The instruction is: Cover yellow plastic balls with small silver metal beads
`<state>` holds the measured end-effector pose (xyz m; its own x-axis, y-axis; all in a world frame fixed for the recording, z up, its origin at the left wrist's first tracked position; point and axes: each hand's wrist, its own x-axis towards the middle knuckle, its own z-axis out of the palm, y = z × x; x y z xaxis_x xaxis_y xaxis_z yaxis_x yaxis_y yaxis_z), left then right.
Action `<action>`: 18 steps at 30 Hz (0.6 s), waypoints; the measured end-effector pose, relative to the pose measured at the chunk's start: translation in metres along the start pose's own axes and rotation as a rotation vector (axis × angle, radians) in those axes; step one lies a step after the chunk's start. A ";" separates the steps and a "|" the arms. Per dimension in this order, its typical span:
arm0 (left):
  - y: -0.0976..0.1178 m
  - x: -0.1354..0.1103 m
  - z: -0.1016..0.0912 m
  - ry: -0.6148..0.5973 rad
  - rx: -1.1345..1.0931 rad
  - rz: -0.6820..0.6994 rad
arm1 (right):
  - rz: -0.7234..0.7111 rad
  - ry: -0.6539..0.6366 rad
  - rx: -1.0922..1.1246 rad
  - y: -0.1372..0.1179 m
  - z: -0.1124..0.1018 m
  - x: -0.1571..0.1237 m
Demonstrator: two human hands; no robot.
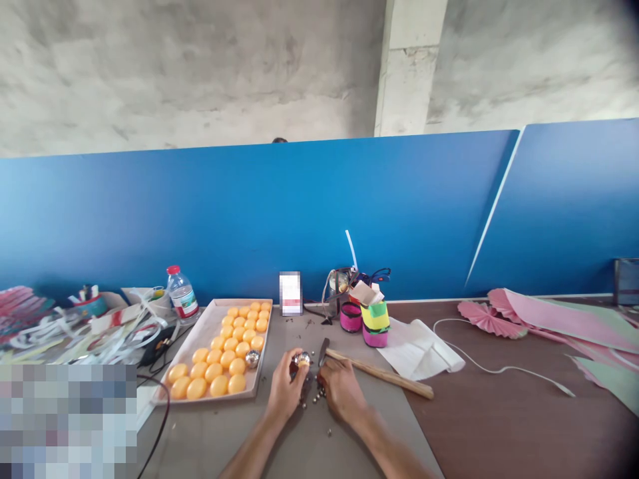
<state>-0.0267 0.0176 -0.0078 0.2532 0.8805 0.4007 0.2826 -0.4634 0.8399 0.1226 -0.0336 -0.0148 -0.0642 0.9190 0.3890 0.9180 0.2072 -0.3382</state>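
Note:
My left hand (286, 389) is closed round a small ball (302, 360) that looks part silver, part yellow, held just above the grey mat (239, 439). My right hand (341, 389) rests beside it with its fingers curled down onto the mat among several tiny silver beads (315, 398); what it pinches is hidden. A hammer (379, 374) with a wooden handle lies right behind my right hand, its dark head near my fingers. To the left stands a tray (200, 329) of several yellow balls (234, 346), with one silver ball (252, 358) among them.
A water bottle (182, 293), cups and white strips (100, 326) crowd the left. Stacked coloured tape rolls (374, 324), white paper (417, 346), a white cord (504, 369) and pink paper fans (549, 322) lie to the right. A blue partition (319, 213) backs the table.

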 end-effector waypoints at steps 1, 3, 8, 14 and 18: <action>0.000 0.000 0.000 0.000 0.001 0.003 | -0.001 0.001 0.005 0.000 0.000 0.000; 0.000 -0.001 0.000 0.002 0.005 0.006 | 0.006 0.011 0.029 0.000 -0.002 0.000; 0.000 0.000 -0.002 0.026 0.031 0.008 | 0.022 0.029 0.082 0.000 -0.012 -0.001; -0.002 0.002 -0.003 0.059 0.038 -0.017 | -0.047 -0.071 0.030 0.003 -0.016 -0.003; -0.004 0.003 -0.002 0.081 0.027 0.003 | -0.015 -0.062 0.050 -0.001 -0.013 -0.002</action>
<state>-0.0294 0.0219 -0.0090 0.1790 0.8839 0.4322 0.3072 -0.4675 0.8289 0.1263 -0.0401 -0.0044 -0.1032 0.9344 0.3410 0.8962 0.2361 -0.3756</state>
